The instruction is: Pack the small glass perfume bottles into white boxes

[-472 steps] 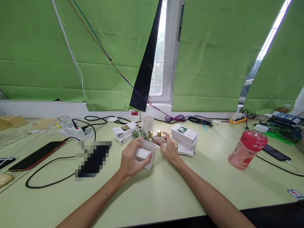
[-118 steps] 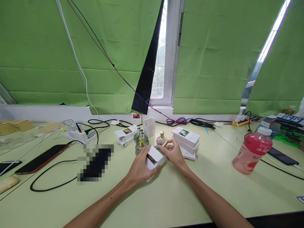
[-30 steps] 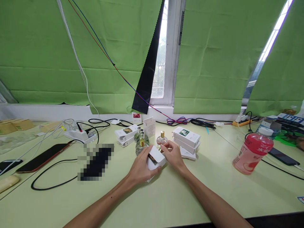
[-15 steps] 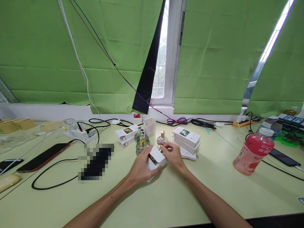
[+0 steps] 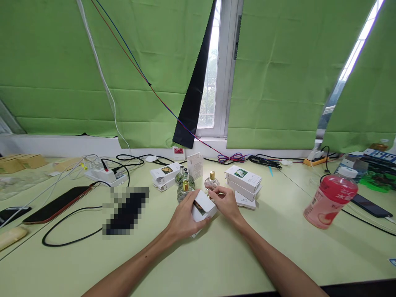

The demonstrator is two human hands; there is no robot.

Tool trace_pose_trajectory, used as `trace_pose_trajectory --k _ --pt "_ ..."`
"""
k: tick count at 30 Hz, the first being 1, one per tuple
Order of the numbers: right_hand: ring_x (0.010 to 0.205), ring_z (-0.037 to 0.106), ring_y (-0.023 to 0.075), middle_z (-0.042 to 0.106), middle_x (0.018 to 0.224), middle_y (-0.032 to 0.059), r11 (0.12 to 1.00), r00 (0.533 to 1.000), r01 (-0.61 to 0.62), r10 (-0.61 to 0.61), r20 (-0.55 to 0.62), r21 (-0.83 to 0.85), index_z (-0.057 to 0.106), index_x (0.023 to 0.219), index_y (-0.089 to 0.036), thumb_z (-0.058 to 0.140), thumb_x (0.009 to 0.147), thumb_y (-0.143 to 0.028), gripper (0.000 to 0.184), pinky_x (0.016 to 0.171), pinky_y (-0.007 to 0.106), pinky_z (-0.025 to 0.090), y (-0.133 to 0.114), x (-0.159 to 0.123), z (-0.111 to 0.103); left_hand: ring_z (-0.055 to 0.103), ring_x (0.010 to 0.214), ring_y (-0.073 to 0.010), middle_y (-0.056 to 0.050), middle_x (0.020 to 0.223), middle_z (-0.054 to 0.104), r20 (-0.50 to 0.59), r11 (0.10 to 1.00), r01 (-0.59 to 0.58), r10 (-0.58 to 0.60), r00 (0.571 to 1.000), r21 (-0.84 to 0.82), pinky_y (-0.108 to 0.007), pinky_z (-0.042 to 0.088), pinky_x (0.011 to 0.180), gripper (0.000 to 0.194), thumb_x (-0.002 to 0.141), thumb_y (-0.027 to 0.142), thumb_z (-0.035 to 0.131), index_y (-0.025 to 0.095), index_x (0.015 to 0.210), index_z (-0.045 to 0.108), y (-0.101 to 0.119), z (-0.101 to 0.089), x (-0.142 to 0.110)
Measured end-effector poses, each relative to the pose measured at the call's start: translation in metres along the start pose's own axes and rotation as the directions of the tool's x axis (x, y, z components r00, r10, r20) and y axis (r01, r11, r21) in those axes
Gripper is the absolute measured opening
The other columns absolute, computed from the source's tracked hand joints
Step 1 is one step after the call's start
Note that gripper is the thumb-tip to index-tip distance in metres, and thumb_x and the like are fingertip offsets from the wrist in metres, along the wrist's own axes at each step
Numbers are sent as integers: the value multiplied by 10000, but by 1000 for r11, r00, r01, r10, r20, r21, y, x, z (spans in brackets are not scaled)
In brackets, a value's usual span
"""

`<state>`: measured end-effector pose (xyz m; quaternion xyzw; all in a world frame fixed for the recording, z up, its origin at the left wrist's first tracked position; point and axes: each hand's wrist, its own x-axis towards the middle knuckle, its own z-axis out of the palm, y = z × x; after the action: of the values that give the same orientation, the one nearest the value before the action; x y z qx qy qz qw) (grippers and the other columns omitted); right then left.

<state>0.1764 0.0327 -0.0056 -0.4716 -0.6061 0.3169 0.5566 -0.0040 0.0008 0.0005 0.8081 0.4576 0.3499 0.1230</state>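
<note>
My left hand (image 5: 183, 218) is wrapped round a small white box (image 5: 204, 208) with a dark picture panel, held tilted just above the table. At the box's upper right end, the fingers of my right hand (image 5: 227, 202) are pinched together; what lies between them is hidden. Right behind the box stand several glass perfume bottles (image 5: 183, 194), one with a gold cap. A single round perfume bottle (image 5: 211, 181) with a gold cap stands behind my right fingers. White boxes are stacked to the right (image 5: 244, 179) and to the left (image 5: 166, 173) of the bottles.
A folded white card (image 5: 195, 166) stands behind the bottles. On the right is a pink drink bottle (image 5: 330, 200) near a phone (image 5: 371, 205). To the left lie a tablet-like device (image 5: 58, 205), a power strip (image 5: 105, 175) and looping cables. Green blinds (image 5: 293, 82) hang behind the table.
</note>
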Motion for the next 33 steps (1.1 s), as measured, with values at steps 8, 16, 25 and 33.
trace_pose_trajectory --k 8,16,25,33 --pt "553 546 147 672 641 21 999 1000 -5 5 6 -50 690 604 -177 660 781 -429 310 546 258 441 -1 -1 0 554 1254 -340 -122 1385 564 11 1000 18 -18 1000 -8 -469 503 991 801 726 380 750 230 1434 407 -1 1 0" --pt "561 522 140 652 658 20 999 1000 13 -13 6 -50 685 599 -179 658 769 -434 308 541 254 425 -2 -1 0 564 1249 -343 -126 1400 560 0 999 28 -28 1000 -21 -468 493 1008 832 713 382 769 232 1450 411 -3 2 -1" --pt "630 581 167 671 682 32 998 1000 26 -25 16 -51 689 599 -180 657 784 -415 300 578 263 459 -1 -1 -1 579 1227 -339 -125 1382 575 -3 999 29 -29 1000 -23 -462 510 980 820 709 383 771 226 1438 430 -2 1 -1" --pt "593 572 160 665 664 24 1000 999 5 -4 42 -21 691 601 -181 667 771 -429 302 555 258 441 0 -1 -1 556 1263 -339 -125 1413 554 0 999 27 -27 1000 -23 -471 493 1009 829 718 385 769 234 1450 412 -4 3 -2"
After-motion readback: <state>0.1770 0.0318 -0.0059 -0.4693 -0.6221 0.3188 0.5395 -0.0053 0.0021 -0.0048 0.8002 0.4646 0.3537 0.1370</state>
